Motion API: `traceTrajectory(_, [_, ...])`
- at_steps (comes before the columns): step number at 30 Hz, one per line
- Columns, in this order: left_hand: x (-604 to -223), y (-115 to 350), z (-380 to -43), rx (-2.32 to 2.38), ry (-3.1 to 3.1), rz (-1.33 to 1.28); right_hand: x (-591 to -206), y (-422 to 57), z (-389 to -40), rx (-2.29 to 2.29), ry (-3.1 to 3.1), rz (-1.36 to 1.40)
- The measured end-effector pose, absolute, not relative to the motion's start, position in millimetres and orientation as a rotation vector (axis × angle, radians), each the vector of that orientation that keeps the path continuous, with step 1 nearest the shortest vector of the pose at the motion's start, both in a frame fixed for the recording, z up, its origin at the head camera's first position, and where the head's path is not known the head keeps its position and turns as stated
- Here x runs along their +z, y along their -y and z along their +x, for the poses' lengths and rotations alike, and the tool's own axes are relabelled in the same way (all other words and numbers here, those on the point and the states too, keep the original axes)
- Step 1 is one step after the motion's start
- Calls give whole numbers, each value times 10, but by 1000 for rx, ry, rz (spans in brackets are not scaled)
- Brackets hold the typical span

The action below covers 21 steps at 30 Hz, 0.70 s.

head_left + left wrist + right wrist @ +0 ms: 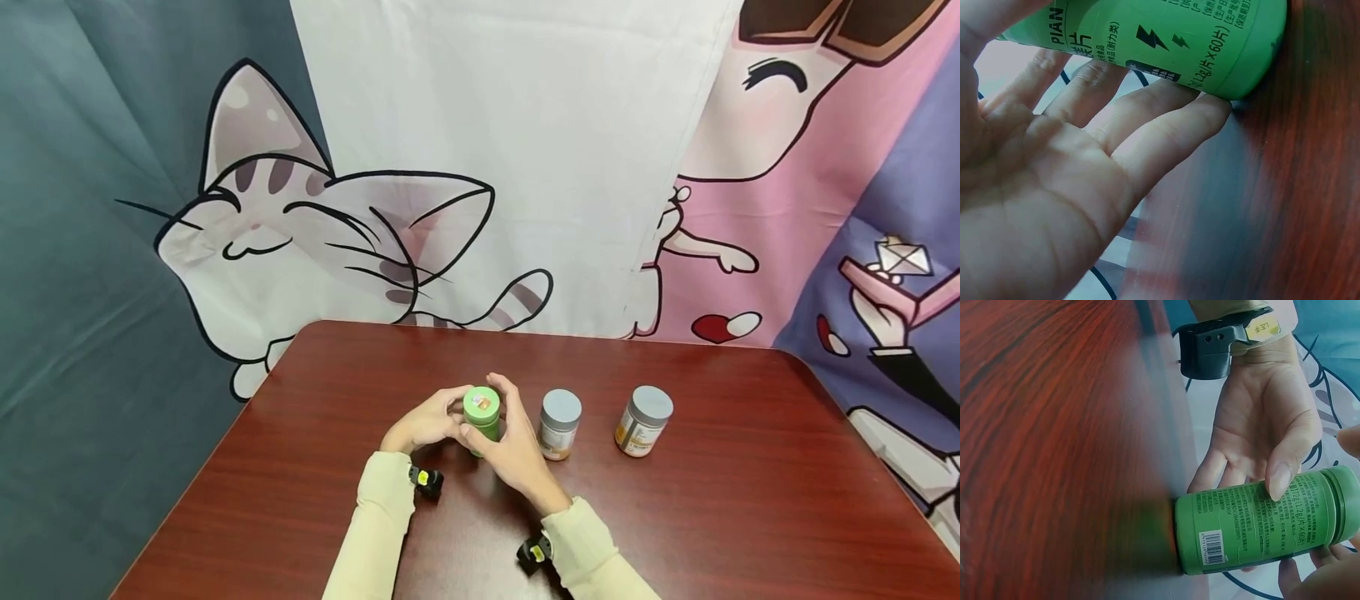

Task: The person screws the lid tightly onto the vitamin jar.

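A green bottle with a green screw lid is upright between both hands, its base right at the tabletop. My left hand holds its body; in the right wrist view the left thumb lies across the printed label and the fingers go behind. My right hand is spread around the bottle's other side. Its thumb tip stands off the lid, while other fingertips are at the bottle's lower side in that view. A grey-lidded jar stands just right of this hand.
A second grey-lidded jar is farther right on the reddish-brown wooden table. Behind the table's far edge hangs a cartoon-printed cloth. Black wrist cameras are strapped below both hands.
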<state>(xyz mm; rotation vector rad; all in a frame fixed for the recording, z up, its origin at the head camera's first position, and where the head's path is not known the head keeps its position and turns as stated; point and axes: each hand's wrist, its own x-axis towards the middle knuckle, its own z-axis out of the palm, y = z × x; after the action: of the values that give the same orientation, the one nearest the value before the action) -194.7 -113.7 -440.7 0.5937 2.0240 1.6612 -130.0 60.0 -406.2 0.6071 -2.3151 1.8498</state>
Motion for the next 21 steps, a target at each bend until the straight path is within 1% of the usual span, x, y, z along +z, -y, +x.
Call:
traceTrajectory(6, [-4395,1129,-1946,1697,-1939,536,-4308,-630,-1456,1805,2315,652])
traceTrajectory(9, [-4391,1134,-1952,1717,-1912,517,-4322,-638,-1484,1840,2287,664])
traceTrajectory(17, [-4389,1141,-1955,1729,-1903,528,-4022,-621,-1338,1929,2253,633])
traceTrajectory(21, [-4390,1144,-1959,1728,-1907,515,-3984,-612,-1314,1933,2258,592])
